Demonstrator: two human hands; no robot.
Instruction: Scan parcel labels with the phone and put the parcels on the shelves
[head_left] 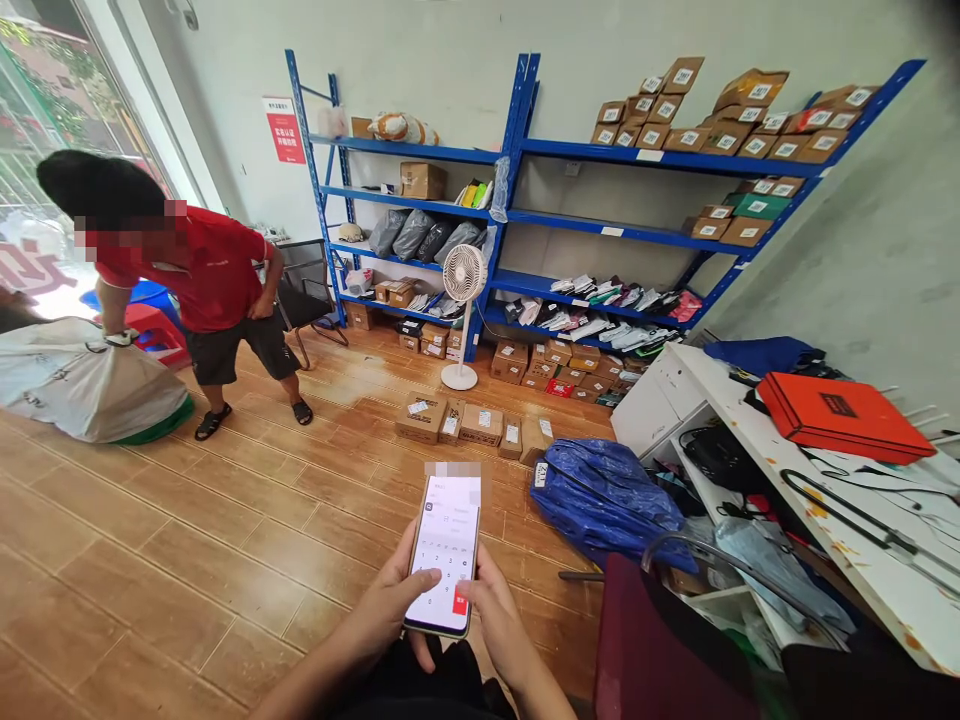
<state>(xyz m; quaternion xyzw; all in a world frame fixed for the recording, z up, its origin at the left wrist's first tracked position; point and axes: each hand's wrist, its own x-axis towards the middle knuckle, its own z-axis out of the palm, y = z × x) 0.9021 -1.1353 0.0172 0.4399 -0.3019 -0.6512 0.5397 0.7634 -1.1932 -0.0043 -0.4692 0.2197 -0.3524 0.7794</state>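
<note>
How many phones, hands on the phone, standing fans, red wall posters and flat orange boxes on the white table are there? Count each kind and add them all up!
Phone: 1
Hands on it, left hand and right hand: 2
Standing fan: 1
Red wall poster: 1
Flat orange box: 1
Total: 6

Blue shelving (516, 120), glossy brown floor (165, 540)

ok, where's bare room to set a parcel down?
Free: glossy brown floor between white sack and lit phone; right blue rack, second shelf down, left of brown cardboard boxes. Crowded: white desk around flat orange box; floor beneath that rack.
</note>
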